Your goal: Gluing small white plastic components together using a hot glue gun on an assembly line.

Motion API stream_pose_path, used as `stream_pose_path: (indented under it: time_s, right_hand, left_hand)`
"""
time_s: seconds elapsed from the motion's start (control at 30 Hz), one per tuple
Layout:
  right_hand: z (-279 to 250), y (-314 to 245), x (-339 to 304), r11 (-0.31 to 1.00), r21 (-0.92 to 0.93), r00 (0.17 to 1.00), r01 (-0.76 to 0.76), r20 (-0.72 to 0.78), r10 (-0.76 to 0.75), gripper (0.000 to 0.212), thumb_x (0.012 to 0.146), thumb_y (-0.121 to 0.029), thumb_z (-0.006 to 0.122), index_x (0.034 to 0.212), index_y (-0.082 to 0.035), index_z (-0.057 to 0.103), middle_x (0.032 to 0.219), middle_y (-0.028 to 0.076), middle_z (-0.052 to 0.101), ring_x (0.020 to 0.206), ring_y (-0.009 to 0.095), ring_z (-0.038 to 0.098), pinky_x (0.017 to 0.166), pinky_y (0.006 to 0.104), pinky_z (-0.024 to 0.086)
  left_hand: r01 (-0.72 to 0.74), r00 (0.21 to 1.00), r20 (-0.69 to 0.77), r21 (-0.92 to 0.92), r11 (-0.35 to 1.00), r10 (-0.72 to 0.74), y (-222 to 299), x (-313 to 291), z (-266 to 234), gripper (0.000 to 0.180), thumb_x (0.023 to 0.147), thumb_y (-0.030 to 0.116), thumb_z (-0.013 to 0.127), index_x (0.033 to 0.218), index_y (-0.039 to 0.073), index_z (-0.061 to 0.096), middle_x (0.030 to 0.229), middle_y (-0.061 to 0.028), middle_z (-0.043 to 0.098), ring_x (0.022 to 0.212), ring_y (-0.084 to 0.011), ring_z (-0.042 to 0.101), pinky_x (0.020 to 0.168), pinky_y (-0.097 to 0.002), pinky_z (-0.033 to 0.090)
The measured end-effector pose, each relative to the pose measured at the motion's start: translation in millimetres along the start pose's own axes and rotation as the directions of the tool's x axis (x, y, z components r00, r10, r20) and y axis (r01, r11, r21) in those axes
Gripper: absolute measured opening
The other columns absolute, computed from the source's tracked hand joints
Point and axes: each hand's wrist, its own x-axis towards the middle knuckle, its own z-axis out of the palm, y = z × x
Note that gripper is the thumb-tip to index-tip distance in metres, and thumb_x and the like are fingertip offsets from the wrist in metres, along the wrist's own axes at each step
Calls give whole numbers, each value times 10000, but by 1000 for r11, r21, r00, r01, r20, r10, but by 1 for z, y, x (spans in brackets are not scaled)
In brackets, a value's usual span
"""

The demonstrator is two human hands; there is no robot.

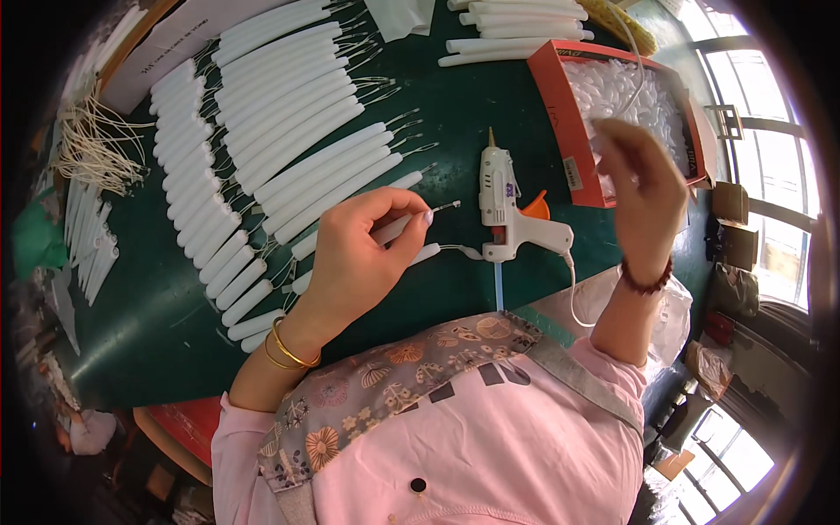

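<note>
My left hand (359, 245) is closed round a slim white candle-like tube (391, 231). A thin lead with a small tip (448, 206) sticks out past its thumb and forefinger. My right hand (643, 175) is raised over the left side of a red box (547, 118) filled with clear, drop-shaped plastic pieces (604, 87). Its fingers are bent toward the thumb, and what lies between them is too small to make out. Between the hands, a white glue gun (497, 188) with an orange trigger (537, 206) lies nozzle away from me, a glue stick (499, 284) protruding from its rear.
Rows of white tubes (289, 96) with wire ends cover the left of the green table (455, 114). More tubes (516, 44) lie at the back. Bundled cream wires (101, 144) hang at far left. The glue gun's cord (574, 289) curves near my right forearm.
</note>
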Motion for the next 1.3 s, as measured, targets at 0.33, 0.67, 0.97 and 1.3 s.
stream_pose_path:
  time_s: [0.33, 0.67, 0.97, 1.3]
  right_hand:
    - [70, -16, -46, 615, 656, 897, -437, 367, 246, 93, 1011, 3, 649, 1071, 69, 675, 843, 68, 692, 672, 99, 630, 618, 229, 495]
    - [78, -20, -46, 630, 607, 861, -485, 456, 223, 86, 1025, -5, 648, 1080, 59, 665, 840, 64, 696, 672, 82, 643, 612, 210, 511]
    - [44, -7, -48, 986, 153, 983, -67, 177, 39, 422, 943, 96, 631, 1355, 9, 659, 1136, 95, 694, 970, 156, 675, 860, 267, 544]
    - [22, 7, -85, 913, -387, 918, 131, 395, 36, 703, 760, 110, 694, 1419, -111, 592, 1311, 165, 616, 1182, 401, 620, 1018, 461, 516]
  left_hand:
    - [-12, 1000, 26, -24, 1000, 13, 10, -2, -1, 86, 932, 7, 744, 1006, -36, 736, 865, -44, 740, 788, -80, 685, 738, -231, 562]
    - [-111, 994, 25, 13, 994, 110, 11, -3, 0, 94, 902, -20, 749, 994, -30, 736, 833, -65, 725, 743, -91, 679, 686, -239, 545]
    - [-418, 900, -2, 276, 866, 435, -11, 3, 7, 108, 835, 33, 786, 922, 2, 730, 934, -103, 731, 847, -281, 703, 723, -385, 552]
    - [-272, 934, 12, 672, 689, 357, -21, 13, 5, 284, 830, 116, 837, 1076, 46, 715, 1034, -84, 661, 955, -294, 647, 824, -402, 543]
